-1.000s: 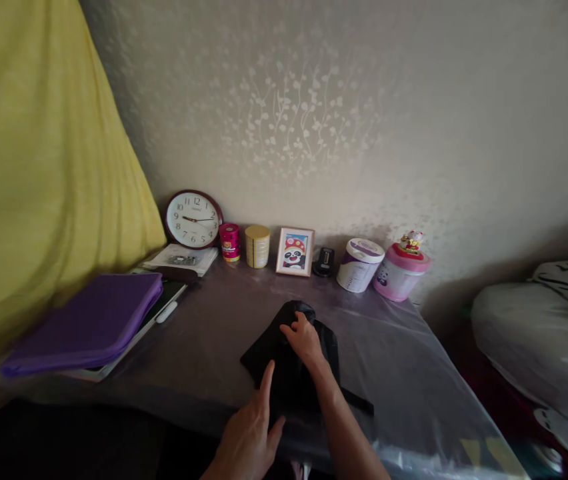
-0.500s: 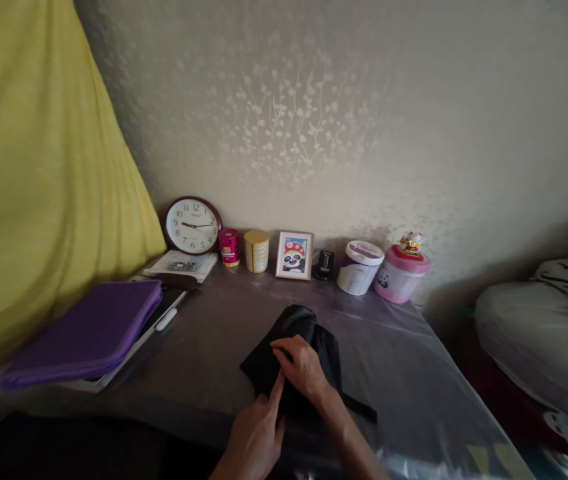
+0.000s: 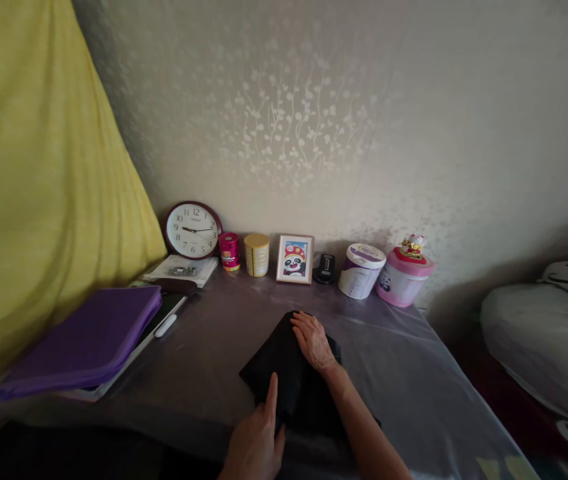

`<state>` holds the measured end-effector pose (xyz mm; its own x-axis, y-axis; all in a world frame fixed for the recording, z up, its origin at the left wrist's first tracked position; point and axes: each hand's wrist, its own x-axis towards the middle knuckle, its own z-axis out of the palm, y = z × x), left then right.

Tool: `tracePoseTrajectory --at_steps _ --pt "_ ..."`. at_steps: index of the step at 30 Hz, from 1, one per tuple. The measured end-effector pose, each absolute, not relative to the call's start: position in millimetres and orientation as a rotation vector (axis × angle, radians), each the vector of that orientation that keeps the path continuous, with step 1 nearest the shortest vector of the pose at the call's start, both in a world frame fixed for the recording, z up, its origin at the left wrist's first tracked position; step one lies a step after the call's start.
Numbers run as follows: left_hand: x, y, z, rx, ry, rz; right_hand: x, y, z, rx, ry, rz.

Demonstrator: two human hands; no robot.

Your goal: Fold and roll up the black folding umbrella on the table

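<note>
A piece of thin black fabric (image 3: 269, 357), loosely folded and with a pointed corner at its left, lies on the table in front of me. My right hand (image 3: 313, 341) rests flat on its far right part, palm down, fingers stretched out. At the near edge is my left hand (image 3: 259, 430), its index finger laid along the top of the cloth and its thumb lower down, with black fabric between them. The other fingers of that hand are hidden. What kind of article the fabric is, I cannot make out.
Along the wall stand a clock (image 3: 193, 230), a pink tin (image 3: 229, 252), a yellow-lidded can (image 3: 257, 255), a framed panda picture (image 3: 295, 259), a small black object (image 3: 325, 269) and two tubs (image 3: 361, 272). A purple folder (image 3: 87, 340) lies left, beside a yellow curtain (image 3: 29, 167).
My right hand has moved away from the left fingertip to the far part of the black fabric and flattened out. The fabric's top now lies smoother. My left hand has hardly moved.
</note>
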<state>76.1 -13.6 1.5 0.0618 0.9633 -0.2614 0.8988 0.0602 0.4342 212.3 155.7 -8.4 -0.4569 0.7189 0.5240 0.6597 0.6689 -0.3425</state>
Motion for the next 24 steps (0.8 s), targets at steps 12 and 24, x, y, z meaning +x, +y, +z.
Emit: tracePoseTrajectory --at_steps 12,24 --pt "73.5 -15.1 -0.3 1.872 1.864 0.211 195.4 121.5 8.3 -1.156 -2.287 0.185" --pt "65.1 -14.4 -2.0 1.835 1.811 0.312 239.6 48.9 16.7 -1.246 -1.814 0.503"
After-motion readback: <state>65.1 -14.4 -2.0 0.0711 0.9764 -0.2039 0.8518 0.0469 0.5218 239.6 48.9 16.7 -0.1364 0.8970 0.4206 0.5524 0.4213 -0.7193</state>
